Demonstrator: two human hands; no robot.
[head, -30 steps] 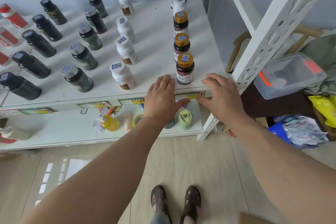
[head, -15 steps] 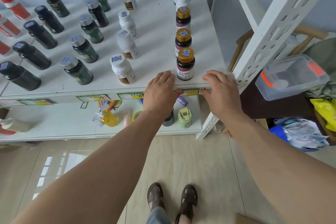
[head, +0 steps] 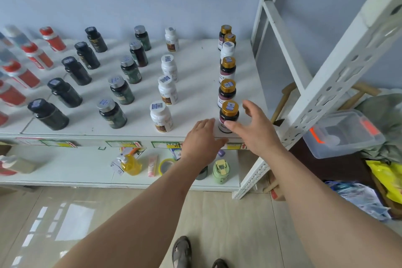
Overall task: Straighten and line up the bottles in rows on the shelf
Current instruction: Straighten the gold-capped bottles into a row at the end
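White shelf (head: 195, 67), gold-capped bottle (head: 228, 115) between left hand (head: 202, 141) — right hand (head: 254, 130) open, touching.

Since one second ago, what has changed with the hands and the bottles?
Both hands left the shelf edge and went up to the front gold-cap bottle. The right hand now opens around it, thumb at its base; the left hand comes beside it. A firm hold is not yet clear. The bottle rows stayed as they were.
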